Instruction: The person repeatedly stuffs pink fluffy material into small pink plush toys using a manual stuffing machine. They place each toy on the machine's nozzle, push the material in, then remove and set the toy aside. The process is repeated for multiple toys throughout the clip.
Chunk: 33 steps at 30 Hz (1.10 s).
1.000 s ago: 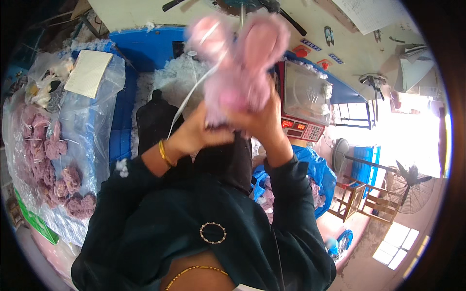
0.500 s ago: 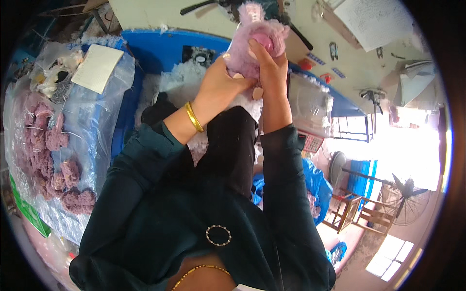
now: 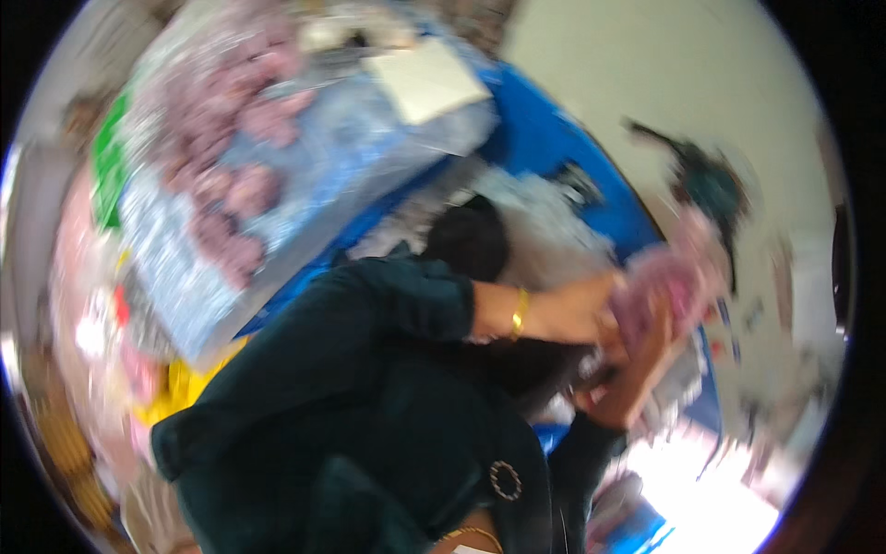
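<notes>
A fluffy pink-purple plush toy (image 3: 646, 272) is held up at the right side of the view, blurred by motion. It has an upright ear-like part and a smooth, brighter pink patch. My left hand (image 3: 580, 309), with a gold bangle at the wrist, grips its near left side. My right hand (image 3: 646, 365) is wrapped round it from below, the thumb lying against the pink patch. Both hands are closed on the toy, and most fingertips are hidden behind it. White stuffing (image 3: 535, 217) lies just beyond my left forearm in a blue-walled bin (image 3: 563, 138).
On the left, a plastic-covered surface (image 3: 341, 185) bears several purple plush pieces (image 3: 249, 189) and a pale sheet of paper (image 3: 429, 81). A pale table (image 3: 591, 55) with a dark tool-like object (image 3: 706, 185) stands beyond the bin. Something yellow (image 3: 189, 388) lies at the lower left.
The view has swung left, so the plastic-covered pile now sits upper left and my hands with the toy appear farther right. Both hands still hold the toy.
</notes>
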Each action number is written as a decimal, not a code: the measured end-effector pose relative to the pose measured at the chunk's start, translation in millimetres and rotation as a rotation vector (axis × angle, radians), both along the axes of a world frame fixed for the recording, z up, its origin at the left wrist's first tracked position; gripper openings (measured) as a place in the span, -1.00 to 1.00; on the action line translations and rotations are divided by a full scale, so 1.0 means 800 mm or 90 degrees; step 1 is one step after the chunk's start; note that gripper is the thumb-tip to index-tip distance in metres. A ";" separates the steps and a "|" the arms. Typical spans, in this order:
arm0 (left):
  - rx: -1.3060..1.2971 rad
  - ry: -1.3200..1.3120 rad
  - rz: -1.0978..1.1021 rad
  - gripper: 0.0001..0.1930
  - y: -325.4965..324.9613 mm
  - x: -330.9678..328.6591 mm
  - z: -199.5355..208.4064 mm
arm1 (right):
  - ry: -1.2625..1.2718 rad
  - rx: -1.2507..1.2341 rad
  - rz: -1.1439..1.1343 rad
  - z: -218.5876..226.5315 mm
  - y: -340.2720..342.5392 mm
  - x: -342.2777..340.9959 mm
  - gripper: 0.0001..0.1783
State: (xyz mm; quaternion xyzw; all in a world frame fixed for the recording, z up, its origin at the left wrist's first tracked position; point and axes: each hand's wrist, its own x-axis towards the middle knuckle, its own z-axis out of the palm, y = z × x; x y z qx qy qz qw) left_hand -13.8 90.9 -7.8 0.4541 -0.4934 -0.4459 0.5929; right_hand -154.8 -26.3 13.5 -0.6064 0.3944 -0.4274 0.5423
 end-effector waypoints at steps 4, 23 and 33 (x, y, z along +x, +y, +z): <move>-0.043 -0.086 0.054 -0.37 0.059 0.039 -0.041 | 0.133 -0.089 -0.089 0.010 0.040 -0.024 -0.34; 0.206 -0.079 0.585 -0.73 0.298 0.332 -0.065 | 0.470 -0.013 0.356 -0.007 0.058 -0.095 -0.62; 0.083 0.131 0.330 -0.70 0.102 0.139 0.032 | 0.150 -0.308 0.439 0.027 0.099 0.088 -0.69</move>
